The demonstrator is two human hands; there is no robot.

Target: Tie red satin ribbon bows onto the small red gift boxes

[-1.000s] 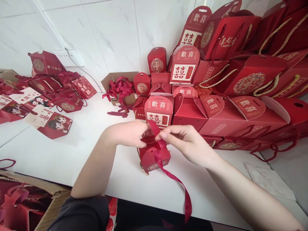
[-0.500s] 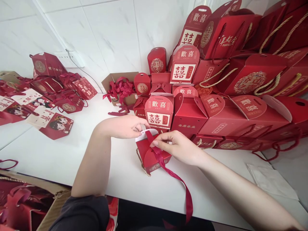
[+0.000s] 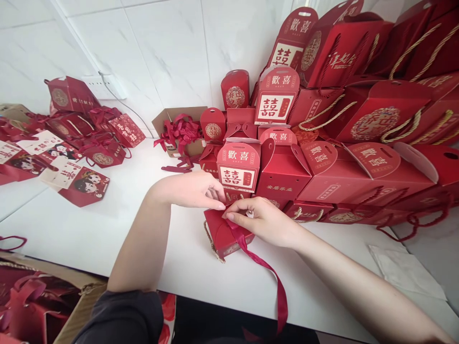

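Note:
A small red gift box [image 3: 222,234] with a twisted gold cord at its left side sits on the white table in front of me. Across its top runs a dark red ribbon [image 3: 263,265], whose long tail hangs over the table's front edge. My right hand [image 3: 260,220] pinches the ribbon between thumb and fingers above the box. My left hand [image 3: 197,191] curls at the box's far edge, its fingertips close to the right hand's. The fingers are bent together; what lies between them is hidden.
Stacked red gift boxes [image 3: 376,167] fill the right and back. Beyond my left hand stands an open cardboard box [image 3: 163,122] of ribbons. Finished-looking boxes [image 3: 103,150] lie at the left. A carton [image 3: 82,306] of red bags is at lower left, a white paper [image 3: 407,270] at right.
The box's raised white-backed flap has folded down out of sight. My left hand has moved slightly right and down, so its fingertips now meet the right hand's over the box.

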